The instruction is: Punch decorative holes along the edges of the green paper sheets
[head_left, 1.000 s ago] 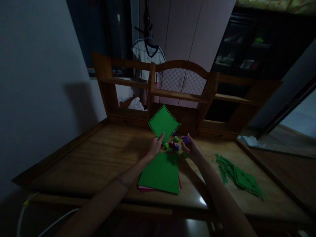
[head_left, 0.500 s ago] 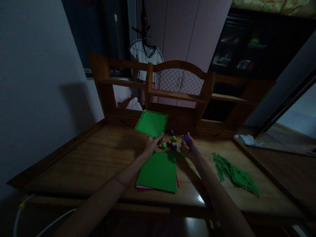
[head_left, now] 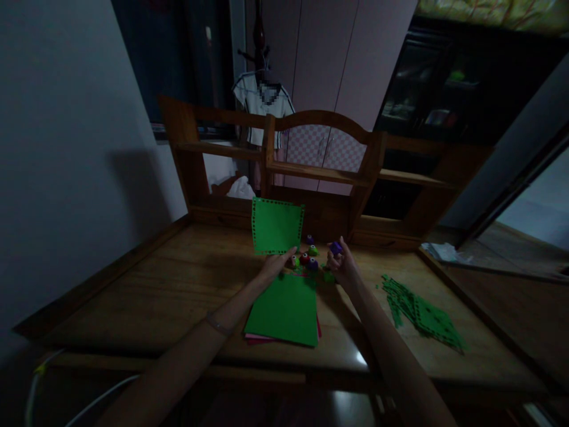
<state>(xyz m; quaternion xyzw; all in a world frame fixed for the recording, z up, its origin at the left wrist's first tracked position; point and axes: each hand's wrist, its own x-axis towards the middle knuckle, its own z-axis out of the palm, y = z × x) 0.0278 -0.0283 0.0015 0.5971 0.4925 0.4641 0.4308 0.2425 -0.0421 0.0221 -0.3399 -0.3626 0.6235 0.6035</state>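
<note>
My left hand (head_left: 274, 265) pinches the lower edge of a green sheet (head_left: 278, 226), which stands raised above the desk. Rows of small punched holes run along the sheet's edges. In my right hand (head_left: 347, 267) is a small purple craft punch (head_left: 335, 248), held up a little to the right of the sheet. Between the hands, several small punches stand on the desk, among them a red one (head_left: 304, 258), a purple one (head_left: 313, 264) and a green one (head_left: 313, 250). Nearer me lies a stack of paper with a plain green sheet (head_left: 284, 311) on top and pink and red edges showing beneath.
On the right of the wooden desk (head_left: 146, 296) lies a heap of green paper strips and a punched green piece (head_left: 438, 323). A wooden shelf rack (head_left: 320, 172) runs along the back edge. White cables (head_left: 33, 391) hang at the lower left.
The punched green sheet has turned and tipped more upright, its left side shifting to the right. My right hand, with the purple craft punch, has barely moved.
</note>
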